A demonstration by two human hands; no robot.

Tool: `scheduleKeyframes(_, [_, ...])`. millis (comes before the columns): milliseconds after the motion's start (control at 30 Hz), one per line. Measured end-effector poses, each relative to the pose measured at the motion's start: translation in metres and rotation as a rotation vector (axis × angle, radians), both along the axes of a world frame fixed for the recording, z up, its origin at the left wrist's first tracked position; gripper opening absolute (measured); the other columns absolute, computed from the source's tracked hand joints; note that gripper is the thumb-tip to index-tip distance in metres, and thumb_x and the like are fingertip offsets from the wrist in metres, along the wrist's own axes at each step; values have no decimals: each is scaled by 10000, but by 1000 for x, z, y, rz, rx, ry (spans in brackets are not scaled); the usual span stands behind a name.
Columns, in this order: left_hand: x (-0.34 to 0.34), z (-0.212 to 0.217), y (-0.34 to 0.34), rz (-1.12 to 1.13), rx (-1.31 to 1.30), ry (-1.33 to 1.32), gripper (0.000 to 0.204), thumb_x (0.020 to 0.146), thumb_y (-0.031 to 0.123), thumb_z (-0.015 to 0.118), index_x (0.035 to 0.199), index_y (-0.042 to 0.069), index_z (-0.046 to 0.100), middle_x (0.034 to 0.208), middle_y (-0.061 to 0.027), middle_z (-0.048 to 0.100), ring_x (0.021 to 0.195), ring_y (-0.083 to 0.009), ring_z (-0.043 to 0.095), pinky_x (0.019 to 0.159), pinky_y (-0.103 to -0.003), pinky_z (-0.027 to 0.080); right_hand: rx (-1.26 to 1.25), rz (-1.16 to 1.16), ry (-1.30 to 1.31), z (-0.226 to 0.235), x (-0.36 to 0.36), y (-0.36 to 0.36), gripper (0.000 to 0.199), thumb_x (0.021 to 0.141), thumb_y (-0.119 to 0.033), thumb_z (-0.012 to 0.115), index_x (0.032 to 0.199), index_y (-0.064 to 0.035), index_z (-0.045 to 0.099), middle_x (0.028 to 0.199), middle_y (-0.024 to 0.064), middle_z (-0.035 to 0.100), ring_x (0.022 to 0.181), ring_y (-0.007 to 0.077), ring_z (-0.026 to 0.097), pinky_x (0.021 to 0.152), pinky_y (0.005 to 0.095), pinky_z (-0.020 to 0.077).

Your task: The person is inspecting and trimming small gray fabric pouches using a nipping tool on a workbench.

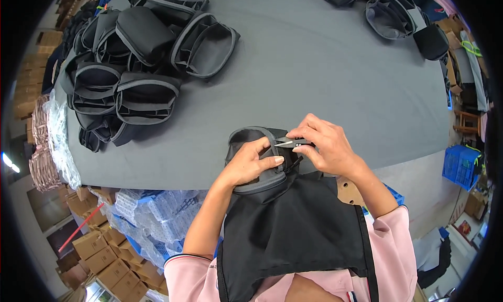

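At the near edge of the table, a black zippered pouch [246,137] lies open in front of me. My left hand [250,163] grips its zippered edge, with the thumb on the outside and the fingers partly hidden behind the rim. A small pair of thread snips [298,143] is in my right hand [327,145], pinched between thumb and fingers. The pale blades point left and meet the pouch's edge just beside my left fingertips. Whether a thread lies between them is too small to tell.
Several similar black pouches [146,35] are heaped at the far left of the grey table [293,66]. More pouches [390,16] sit at the far right corner. Below the table's left edge are plastic-wrapped blue crates [157,213] and cardboard boxes [102,262]. A blue crate [461,166] stands at right.
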State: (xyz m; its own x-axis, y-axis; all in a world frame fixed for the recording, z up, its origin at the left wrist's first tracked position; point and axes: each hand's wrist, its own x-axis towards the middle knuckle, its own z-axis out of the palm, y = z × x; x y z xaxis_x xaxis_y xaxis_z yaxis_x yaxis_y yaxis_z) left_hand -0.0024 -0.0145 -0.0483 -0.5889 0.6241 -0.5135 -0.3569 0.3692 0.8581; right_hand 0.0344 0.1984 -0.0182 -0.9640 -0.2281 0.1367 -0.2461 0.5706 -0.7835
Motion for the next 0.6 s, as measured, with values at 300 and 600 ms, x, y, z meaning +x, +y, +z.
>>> scheduleKeyframes(300, [-6, 3, -2, -76, -50, -40, 377, 769, 258, 693, 1023, -3, 596, 827, -34, 605, 728, -98, 498, 639, -252, 403, -89, 139, 3, -12, -17, 11, 269, 643, -39, 684, 907, -64, 638, 792, 50, 566, 687, 222, 547, 575, 322, 435])
scheduleKeyframes(600, [-1, -1, -2, -38, 108, -95, 324, 789, 197, 681, 1020, -9, 582, 862, -37, 596, 810, -102, 518, 731, -262, 422, -117, 166, -63, -9, -25, 13, 274, 647, -41, 686, 916, -59, 640, 805, 53, 580, 719, 219, 554, 597, 326, 436])
